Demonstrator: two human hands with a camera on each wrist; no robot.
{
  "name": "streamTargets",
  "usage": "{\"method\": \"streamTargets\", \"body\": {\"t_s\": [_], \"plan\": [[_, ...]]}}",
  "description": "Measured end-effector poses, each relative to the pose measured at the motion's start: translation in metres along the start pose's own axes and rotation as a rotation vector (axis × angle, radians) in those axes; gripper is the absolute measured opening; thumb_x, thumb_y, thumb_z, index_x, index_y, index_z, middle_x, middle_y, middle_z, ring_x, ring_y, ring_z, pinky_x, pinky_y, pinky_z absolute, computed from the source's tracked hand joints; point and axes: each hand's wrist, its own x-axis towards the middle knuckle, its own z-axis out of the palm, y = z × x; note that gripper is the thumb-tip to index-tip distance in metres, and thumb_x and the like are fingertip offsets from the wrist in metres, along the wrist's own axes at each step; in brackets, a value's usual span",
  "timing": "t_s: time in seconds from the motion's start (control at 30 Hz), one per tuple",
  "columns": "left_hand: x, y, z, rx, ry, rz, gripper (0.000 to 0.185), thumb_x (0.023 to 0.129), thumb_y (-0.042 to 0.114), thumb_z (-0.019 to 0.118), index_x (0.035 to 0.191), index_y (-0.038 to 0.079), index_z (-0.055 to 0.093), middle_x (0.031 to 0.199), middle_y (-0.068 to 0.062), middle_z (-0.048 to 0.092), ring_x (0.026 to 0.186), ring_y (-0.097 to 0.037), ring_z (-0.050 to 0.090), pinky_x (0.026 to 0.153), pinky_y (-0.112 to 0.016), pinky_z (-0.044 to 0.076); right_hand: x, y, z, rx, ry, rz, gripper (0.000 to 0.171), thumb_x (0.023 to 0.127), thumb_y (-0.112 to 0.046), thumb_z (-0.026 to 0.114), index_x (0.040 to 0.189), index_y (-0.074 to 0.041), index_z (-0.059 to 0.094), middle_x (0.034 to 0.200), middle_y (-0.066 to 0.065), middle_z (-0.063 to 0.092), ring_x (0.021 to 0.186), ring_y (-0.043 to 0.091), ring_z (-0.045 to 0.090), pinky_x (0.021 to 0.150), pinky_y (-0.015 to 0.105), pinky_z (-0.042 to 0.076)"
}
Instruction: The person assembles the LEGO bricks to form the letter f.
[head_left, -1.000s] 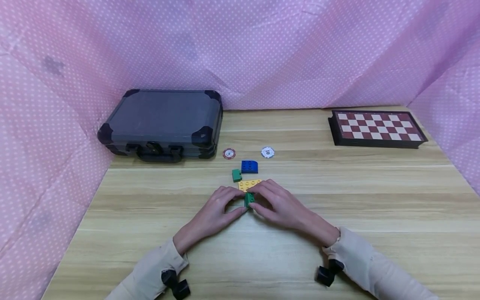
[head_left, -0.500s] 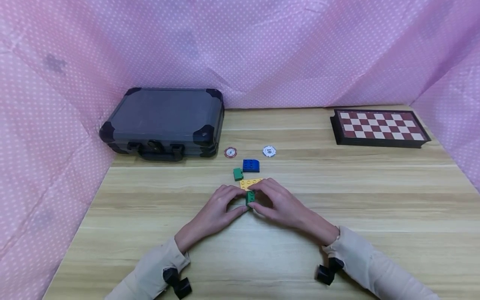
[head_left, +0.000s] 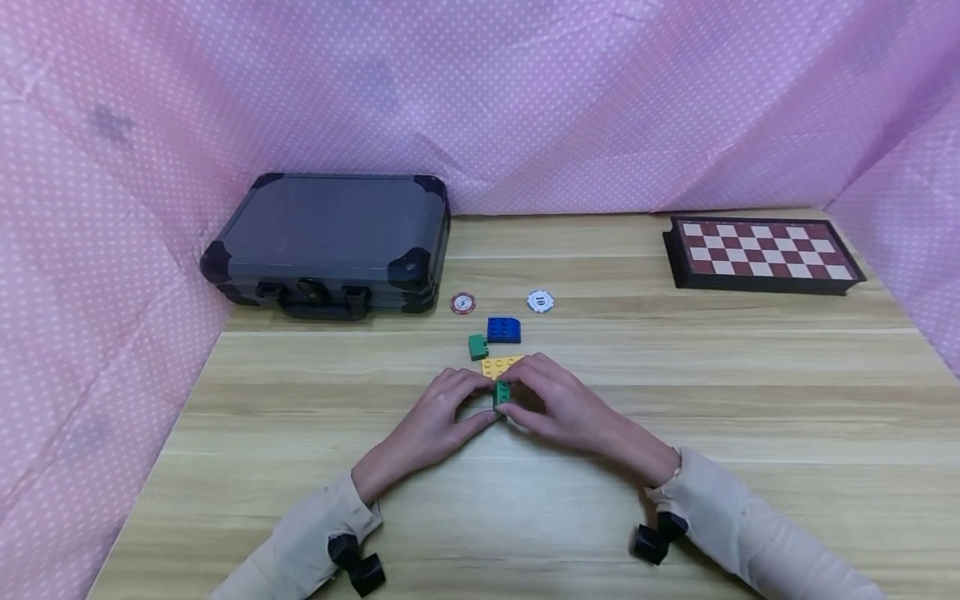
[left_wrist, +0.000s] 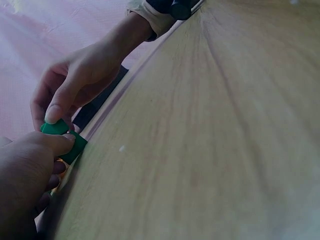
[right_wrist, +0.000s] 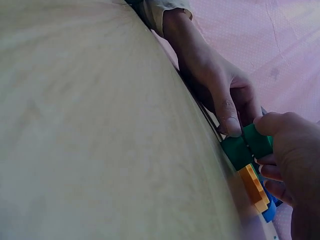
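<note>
Both hands meet at the table's middle. My left hand point(head_left: 471, 403) and right hand point(head_left: 525, 400) pinch a small green brick piece point(head_left: 501, 393) between thumbs and fingertips, just above the wood. In the right wrist view the green piece point(right_wrist: 247, 147) shows as two green blocks pressed together. My right hand point(right_wrist: 290, 150) holds the upper block and the left hand's thumb point(right_wrist: 231, 122) is on the lower one. The left wrist view shows the green piece point(left_wrist: 62, 137) between my left hand point(left_wrist: 25, 170) and right hand point(left_wrist: 75, 90). A yellow plate point(head_left: 498, 365) lies just behind it.
Behind the yellow plate lie a small green brick point(head_left: 477, 346) and a blue brick point(head_left: 503, 330), then a red chip point(head_left: 462, 303) and a white chip point(head_left: 540, 301). A dark case point(head_left: 330, 237) sits at the back left and a chessboard point(head_left: 765, 254) at the back right. Pink cloth walls the table.
Both hands stay pinched on the green piece in the same spot. Only the head view has shifted slightly.
</note>
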Motion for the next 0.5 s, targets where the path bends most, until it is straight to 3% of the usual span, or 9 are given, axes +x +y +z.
{"method": "streamTargets", "body": {"t_s": [0.5], "plan": [[-0.0005,-0.001,0.0005,0.028,0.011,0.011,0.036,0.096,0.024,0.077,0.128,0.01,0.068,0.126,0.0,0.067,0.115,-0.018,0.055,0.098,-0.041,0.048,0.0064,-0.0005,-0.0013,-0.043,-0.061,-0.031,0.033,0.095,-0.022,0.078,0.123,-0.008,0.067,0.12,0.003,0.065,0.111,0.015,0.06,0.095,0.034,0.054]]}}
